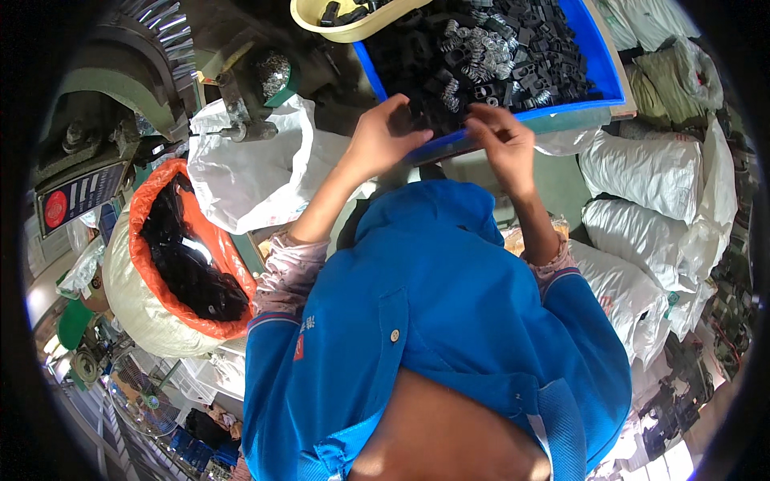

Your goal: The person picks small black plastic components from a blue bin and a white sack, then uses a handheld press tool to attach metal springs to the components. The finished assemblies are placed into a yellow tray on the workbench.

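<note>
Both my hands work at the near edge of a blue tray [613, 80] heaped with small black plastic parts [553, 68] and silvery coil springs [485, 52]. My left hand [383, 138] is curled at the tray's near left corner, thumb and fingers bent toward each other around a dark spot. What lies between them is too dark to make out. Across a short gap, my right hand [507, 144] is closed with bent fingers, the tips beside the nearest springs and black parts. Anything in its fingertips is hidden.
A yellow bowl [353, 30] with black parts overlaps the tray's far left. To the left are machinery [120, 88], a green container of small metal pieces [277, 80], a white bag [257, 168] and an orange-lined sack [241, 280] of black pieces. White sacks [642, 176] are stacked at right.
</note>
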Demonstrator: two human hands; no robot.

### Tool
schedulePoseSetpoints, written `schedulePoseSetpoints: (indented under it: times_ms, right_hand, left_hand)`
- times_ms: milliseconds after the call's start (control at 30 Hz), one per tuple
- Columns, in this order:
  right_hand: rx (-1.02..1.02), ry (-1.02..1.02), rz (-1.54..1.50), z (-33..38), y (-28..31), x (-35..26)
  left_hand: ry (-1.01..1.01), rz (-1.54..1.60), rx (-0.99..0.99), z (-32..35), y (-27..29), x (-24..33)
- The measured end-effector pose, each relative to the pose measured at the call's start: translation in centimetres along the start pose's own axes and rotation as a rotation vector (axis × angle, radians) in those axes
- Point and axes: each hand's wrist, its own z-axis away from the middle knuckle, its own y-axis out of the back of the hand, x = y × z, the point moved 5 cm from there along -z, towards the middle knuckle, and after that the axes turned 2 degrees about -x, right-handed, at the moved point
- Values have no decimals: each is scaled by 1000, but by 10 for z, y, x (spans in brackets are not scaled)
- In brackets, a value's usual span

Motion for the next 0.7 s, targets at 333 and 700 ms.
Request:
schedulePoseSetpoints:
  times_ms: [333,700]
  right_hand:
    - [109,-93,-231,-20,33,21]
    - [-314,-405,-705,-8,-40,7]
  left_hand:
    - [131,341,-82,-15,-1,-13]
    - [-66,257,-24,-7,1,-4]
